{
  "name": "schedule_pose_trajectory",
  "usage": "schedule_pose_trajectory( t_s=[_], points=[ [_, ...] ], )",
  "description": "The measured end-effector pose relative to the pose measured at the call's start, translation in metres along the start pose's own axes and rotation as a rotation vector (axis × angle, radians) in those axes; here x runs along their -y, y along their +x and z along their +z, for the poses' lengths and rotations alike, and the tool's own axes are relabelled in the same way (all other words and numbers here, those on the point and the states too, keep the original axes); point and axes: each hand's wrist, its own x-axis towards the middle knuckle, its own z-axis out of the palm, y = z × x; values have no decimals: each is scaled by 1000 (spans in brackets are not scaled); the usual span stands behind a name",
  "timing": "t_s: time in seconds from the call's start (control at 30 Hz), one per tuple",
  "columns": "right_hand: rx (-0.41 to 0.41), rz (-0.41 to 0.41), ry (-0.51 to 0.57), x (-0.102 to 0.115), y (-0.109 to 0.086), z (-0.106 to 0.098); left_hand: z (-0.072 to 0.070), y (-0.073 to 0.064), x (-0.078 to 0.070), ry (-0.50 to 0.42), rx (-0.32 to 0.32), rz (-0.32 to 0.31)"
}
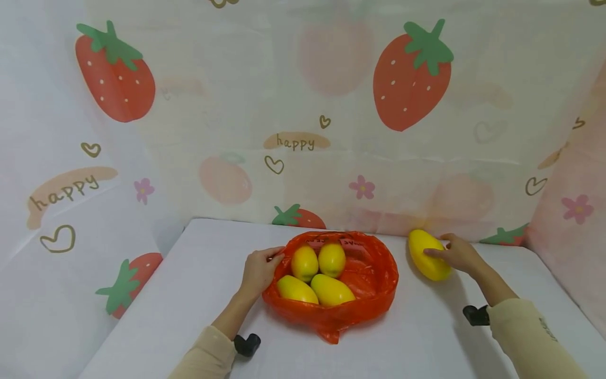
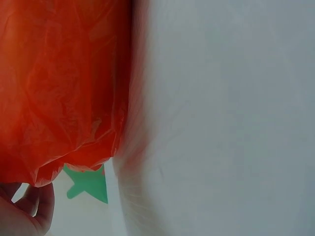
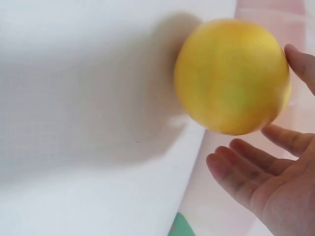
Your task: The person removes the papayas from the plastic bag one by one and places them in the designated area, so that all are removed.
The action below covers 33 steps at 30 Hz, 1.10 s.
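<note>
A red plastic bag (image 1: 369, 308) stands on the table with its mouth wide and its rim rolled outward. Several yellow mangoes (image 1: 331, 260) lie inside it, mostly in its left half. My left hand (image 1: 258, 271) pinches the bag's left rim; in the left wrist view its fingers (image 2: 43, 209) show at the edge of the red plastic. Right of the bag, my right hand (image 1: 461, 255) holds another mango (image 1: 423, 252) near the table's back edge. The right wrist view shows thumb and index finger at this mango (image 3: 231, 78), with the other fingers loosely extended below.
The table (image 1: 407, 342) has a white cover. Behind it hangs a pale cloth (image 1: 341, 126) printed with strawberries, hearts and flowers, and similar cloth stands at both sides. Black devices (image 1: 247, 345) sit at both wrists.
</note>
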Motion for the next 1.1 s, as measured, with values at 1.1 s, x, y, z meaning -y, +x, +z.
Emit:
schedule_pose_trajectory(
  t_s=[1.1],
  points=[
    [-121, -150, 13, 38, -10, -26, 0, 0, 0, 13, -3, -17]
  ],
)
